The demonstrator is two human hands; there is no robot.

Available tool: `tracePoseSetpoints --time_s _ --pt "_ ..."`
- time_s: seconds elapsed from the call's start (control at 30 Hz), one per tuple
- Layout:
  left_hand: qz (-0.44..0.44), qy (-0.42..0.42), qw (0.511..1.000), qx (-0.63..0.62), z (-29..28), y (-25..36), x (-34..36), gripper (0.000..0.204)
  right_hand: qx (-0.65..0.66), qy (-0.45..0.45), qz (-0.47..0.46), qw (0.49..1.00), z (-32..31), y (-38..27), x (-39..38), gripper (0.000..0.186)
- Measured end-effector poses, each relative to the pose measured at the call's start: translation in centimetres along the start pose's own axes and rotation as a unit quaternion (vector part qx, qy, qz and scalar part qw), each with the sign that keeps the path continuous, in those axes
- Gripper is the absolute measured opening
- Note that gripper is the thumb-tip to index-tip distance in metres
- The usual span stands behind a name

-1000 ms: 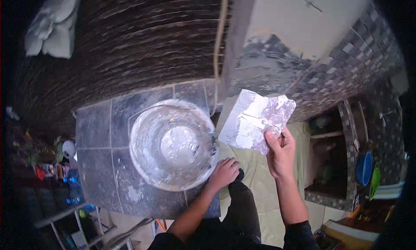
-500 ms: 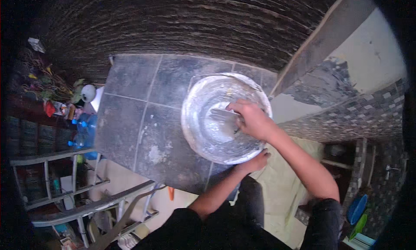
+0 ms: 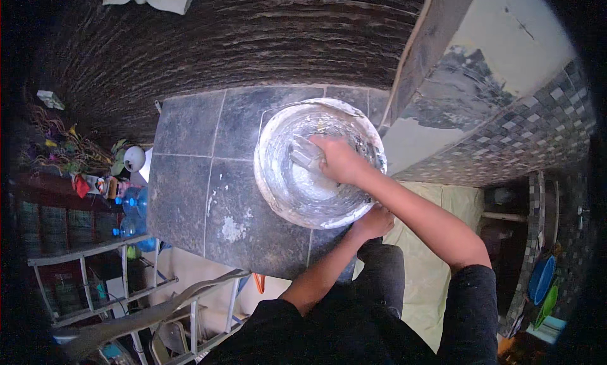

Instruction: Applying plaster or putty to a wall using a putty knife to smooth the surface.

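Head view shows us our right hand [image 3: 340,159] reaching down inside a round, white-smeared bucket [image 3: 263,169], its fingers closed around the near end of a flat scraper [image 3: 303,153]. The scraper's blade points left within the bucket, over the pale bottom; we cannot tell whether its edge touches the wet material there. Our left hand [image 3: 376,221] is low at the bucket's outer near-right side, below the right forearm; its fingers are partly hidden, so we cannot tell whether they grip the bucket or only rest beside it. The bucket stands upright at the right part of the dark tiled desk [image 3: 183,182], which has white splashes [image 3: 232,229] left of it. Beyond the desk rises a ridged dark wall [image 3: 253,46]. Blue bottles [image 3: 133,204] and a metal ladder [image 3: 95,249] are at our left, and a pale green sheet [image 3: 436,238] covers the floor at our right.
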State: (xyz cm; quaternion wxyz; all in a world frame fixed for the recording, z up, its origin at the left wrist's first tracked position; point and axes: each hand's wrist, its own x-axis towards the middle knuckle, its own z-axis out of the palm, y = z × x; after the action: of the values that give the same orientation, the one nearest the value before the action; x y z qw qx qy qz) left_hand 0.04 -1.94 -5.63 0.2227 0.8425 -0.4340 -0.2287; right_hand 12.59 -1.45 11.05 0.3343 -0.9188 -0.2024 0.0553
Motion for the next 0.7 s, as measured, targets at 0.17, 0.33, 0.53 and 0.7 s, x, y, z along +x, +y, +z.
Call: tracePoseSetpoints --time_s 0.17,0.33,0.53,0.7 --pt "0.030 0.183 0.982 -0.021 -1.2 1.0 -1.2 0.029 0.060 0.023 0.047 0.997 -1.3 -0.4 -0.5 0.058" --pt "0.049 0.119 0.992 0.007 -2.5 1.0 -1.1 0.026 0.099 0.131 0.026 0.986 -4.4 0.6 -1.9 0.053" --pt "0.058 0.114 0.991 0.030 -1.5 0.5 -0.9 0.027 0.598 0.150 0.149 0.773 -9.1 -3.0 -7.2 0.053" --pt "0.055 0.148 0.987 0.007 -1.0 0.3 -1.3 0.029 0.747 0.223 0.130 0.613 -8.0 -1.6 -12.0 0.050"
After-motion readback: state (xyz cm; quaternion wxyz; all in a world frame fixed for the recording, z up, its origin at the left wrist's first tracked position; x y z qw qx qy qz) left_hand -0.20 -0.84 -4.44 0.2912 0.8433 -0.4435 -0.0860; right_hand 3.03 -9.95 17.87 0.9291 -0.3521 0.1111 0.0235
